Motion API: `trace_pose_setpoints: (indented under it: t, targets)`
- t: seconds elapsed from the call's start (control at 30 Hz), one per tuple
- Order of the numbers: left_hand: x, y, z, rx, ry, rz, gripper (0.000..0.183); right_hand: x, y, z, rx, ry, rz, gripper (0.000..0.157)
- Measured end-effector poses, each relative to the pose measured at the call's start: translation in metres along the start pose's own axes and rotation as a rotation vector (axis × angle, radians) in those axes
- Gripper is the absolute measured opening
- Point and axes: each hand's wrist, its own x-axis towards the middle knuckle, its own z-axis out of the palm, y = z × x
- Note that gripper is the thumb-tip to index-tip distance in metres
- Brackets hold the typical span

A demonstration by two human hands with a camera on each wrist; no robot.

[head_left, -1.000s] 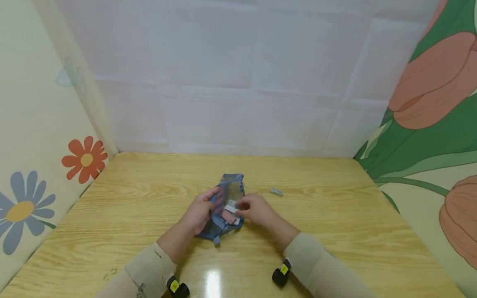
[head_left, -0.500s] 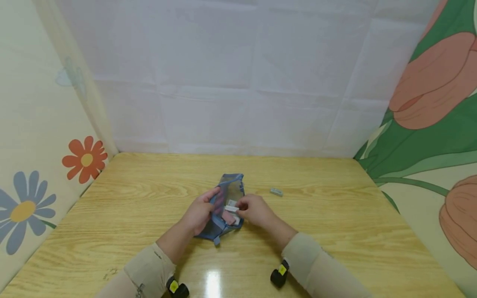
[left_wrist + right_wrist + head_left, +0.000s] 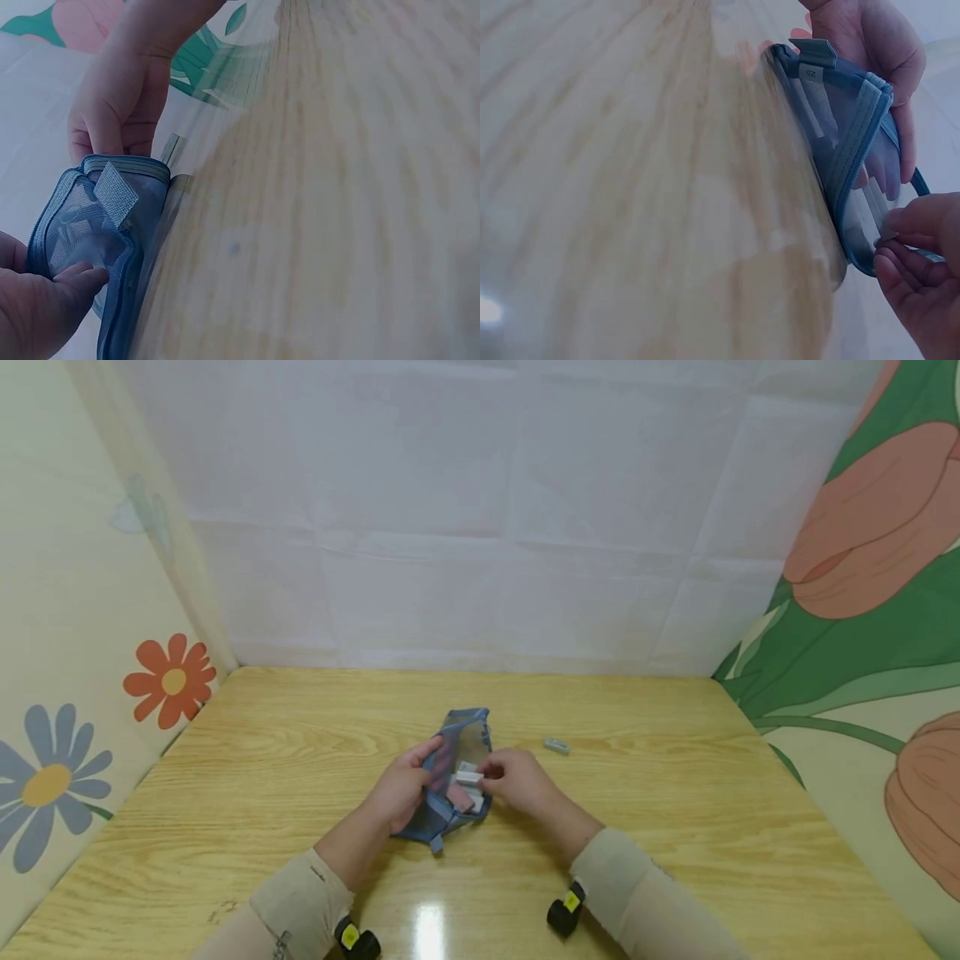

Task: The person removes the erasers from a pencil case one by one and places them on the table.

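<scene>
Beige sleeves (image 3: 678,910), visibly wrinkled, and there, beside each cuff (image 3: 611,867), sat a black camera (image 3: 561,920) with a bright yellow patch (image 3: 572,902)!

small white rectangular block (image 3: 470,778) pinched by the bare right hand (image 3: 517,782) now nudged a touch up and right in the head view, sitting more level inside the blue mesh zip pouch (image 3: 431,823) than a second ago

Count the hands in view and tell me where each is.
2: the left hand grips the blue mesh pouch; the right hand pinches a white block at its opening. No other hand shows.
</scene>
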Motion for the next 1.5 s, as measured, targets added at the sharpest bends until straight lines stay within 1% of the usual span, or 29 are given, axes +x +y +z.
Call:
trace_pose_setpoints:
  t: [0.07, 0.23, 0.3, 0.47, 0.73, 0.83, 1.03, 1.17, 1.27, 1.37, 1.5]
  targets:
    - [0.0, 0.0, 0.0, -0.008, 0.001, -0.002, 0.068, 0.001, 0.002, -0.001, 0.009, 0.008, -0.008, 0.008]
    - [0.0, 0.0, -0.001, 0.002, 0.0, 0.008, 0.066, 0.002, 0.008, -0.01, 0.089, 0.035, 0.026, 0.009]
    - [0.0, 0.0, -0.001, 0.01, 0.003, 0.009, 0.066, 0.002, 0.009, -0.016, 0.095, 0.049, 0.035, 0.009]
    - [0.001, -0.001, -0.001, 0.02, 0.013, 0.002, 0.069, -0.001, 0.013, -0.034, 0.043, 0.094, 0.02, 0.009]
    - [0.004, -0.003, -0.002, 0.023, 0.03, -0.006, 0.07, -0.007, 0.029, -0.061, 0.005, 0.172, 0.096, 0.01]
    - [0.004, -0.004, -0.002, 0.021, 0.034, -0.01, 0.07, -0.008, 0.04, -0.068, 0.001, 0.207, 0.114, 0.011]
    - [0.003, -0.004, -0.002, 0.005, 0.032, -0.003, 0.07, -0.011, 0.058, -0.077, -0.003, 0.256, 0.114, 0.012]
    - [0.003, -0.004, -0.003, 0.01, 0.038, -0.005, 0.07, -0.013, 0.064, -0.079, -0.01, 0.264, 0.131, 0.012]
    - [0.003, -0.004, -0.003, 0.017, 0.044, -0.009, 0.07, -0.013, 0.068, -0.079, 0.006, 0.252, 0.154, 0.012]
    - [0.004, -0.003, -0.003, 0.015, 0.047, -0.01, 0.069, -0.014, 0.07, -0.077, 0.038, 0.233, 0.197, 0.012]
    - [0.003, -0.003, -0.003, 0.02, 0.033, 0.004, 0.068, -0.015, 0.073, -0.076, 0.035, 0.206, 0.248, 0.012]
